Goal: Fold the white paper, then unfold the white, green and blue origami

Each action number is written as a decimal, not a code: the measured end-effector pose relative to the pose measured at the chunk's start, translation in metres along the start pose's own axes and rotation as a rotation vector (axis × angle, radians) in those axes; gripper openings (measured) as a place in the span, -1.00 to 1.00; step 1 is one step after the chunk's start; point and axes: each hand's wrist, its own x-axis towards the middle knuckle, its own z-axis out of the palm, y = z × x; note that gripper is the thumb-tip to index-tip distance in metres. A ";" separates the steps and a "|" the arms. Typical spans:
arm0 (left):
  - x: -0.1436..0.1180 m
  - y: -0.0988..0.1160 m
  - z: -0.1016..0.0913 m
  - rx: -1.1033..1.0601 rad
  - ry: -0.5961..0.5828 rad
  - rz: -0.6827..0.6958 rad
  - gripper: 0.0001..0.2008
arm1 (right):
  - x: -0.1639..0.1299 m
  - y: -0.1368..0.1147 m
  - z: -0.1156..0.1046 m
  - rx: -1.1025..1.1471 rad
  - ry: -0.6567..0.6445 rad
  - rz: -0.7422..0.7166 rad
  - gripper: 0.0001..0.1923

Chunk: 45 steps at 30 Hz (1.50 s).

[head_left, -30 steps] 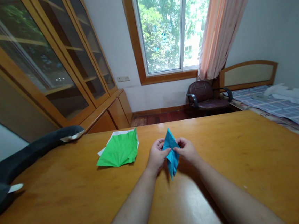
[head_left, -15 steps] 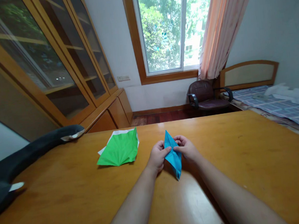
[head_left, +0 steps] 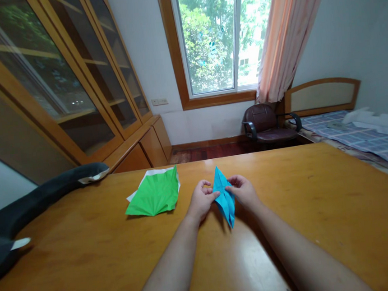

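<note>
A blue folded origami paper [head_left: 223,196], shaped like a long diamond with a crease down its middle, is held just over the table. Its lower end is split into two narrow points. My right hand [head_left: 244,191] pinches the right edge, thumb on top and fingertips partly hidden behind. On the left side, my left hand [head_left: 200,200] rests its thumb tip on the paper's edge, while its upper fingers curl beside the edge; the lower fingers are hidden.
A creased green paper [head_left: 157,194] lies on the wooden table [head_left: 321,206], a white sheet [head_left: 133,196] under it. A black-and-white plush-like object [head_left: 49,194] occupies the left edge. Beyond stand a glass-door cabinet [head_left: 100,81], an office chair [head_left: 267,123] and a bed [head_left: 365,130].
The blue paper has shifted slightly and its lower end shows a wider split. My left hand has drawn a little left, its upper fingers now off the paper's edge.
</note>
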 end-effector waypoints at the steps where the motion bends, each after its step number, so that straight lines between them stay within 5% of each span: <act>1: 0.001 -0.001 0.000 0.010 0.025 0.025 -0.43 | 0.000 0.000 0.000 0.018 -0.002 0.005 -0.75; 7: 0.005 -0.006 0.002 -0.039 0.056 0.053 -0.48 | -0.005 0.000 0.001 0.127 -0.168 0.135 -0.52; 15: -0.005 -0.003 0.004 -0.089 -0.124 -0.030 -0.36 | -0.001 0.000 -0.002 0.109 -0.106 0.091 -0.60; 19: -0.003 -0.002 0.005 -0.016 -0.068 -0.013 -0.51 | -0.001 0.001 -0.002 0.078 -0.145 0.007 -0.73; 23: 0.004 -0.007 0.002 0.034 0.089 0.093 -0.67 | -0.004 0.003 0.000 0.065 -0.158 -0.126 -0.97; 29: 0.001 -0.005 -0.002 0.574 0.279 0.505 -0.88 | -0.002 0.006 -0.001 -0.127 -0.038 -0.261 -0.84; 33: -0.007 -0.001 0.003 0.669 0.203 0.629 -0.75 | -0.001 0.003 -0.002 -0.175 -0.026 -0.298 -0.82; 39: -0.010 -0.002 0.009 0.635 0.119 0.599 -0.91 | -0.008 -0.006 0.000 -0.100 -0.158 -0.236 -0.89; 42: -0.011 0.003 0.010 0.550 0.074 0.598 -0.93 | -0.009 -0.009 0.001 0.053 -0.214 -0.149 -0.88; 45: -0.010 0.007 0.008 0.488 0.036 0.593 -0.89 | -0.007 -0.009 0.001 0.249 -0.120 -0.030 -0.72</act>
